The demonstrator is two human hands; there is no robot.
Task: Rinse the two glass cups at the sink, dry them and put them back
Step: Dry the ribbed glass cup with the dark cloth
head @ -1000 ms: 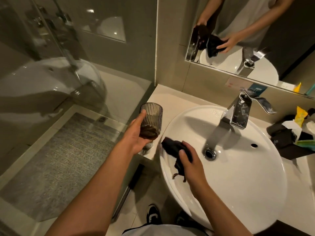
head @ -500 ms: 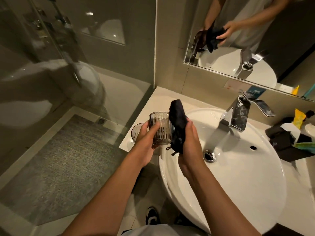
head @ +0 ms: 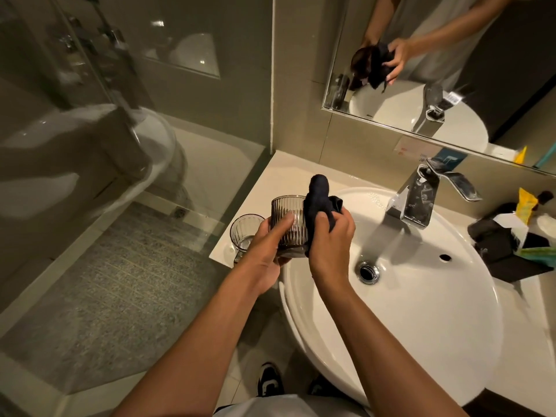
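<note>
My left hand point(head: 264, 248) grips a ribbed smoky glass cup point(head: 287, 221) upright, just above the left rim of the white sink point(head: 421, 326). My right hand point(head: 329, 239) holds a dark cloth point(head: 319, 200) pressed against the cup's right side, with one end of the cloth sticking up above the rim. A second ribbed glass cup point(head: 245, 233) stands on the white counter point(head: 270, 182) to the left, partly hidden behind my left hand.
A chrome faucet point(head: 418, 197) rises behind the basin and the drain point(head: 368, 270) is open. Dark boxes and yellow and teal packets point(head: 511, 236) crowd the counter at right. A glass shower wall point(head: 120, 176) stands at left, a mirror point(head: 451, 70) above.
My right hand lifted the cloth out of the basin to the cup. My left hand brought the cup nearer the sink, and the cloth now presses on its side.
</note>
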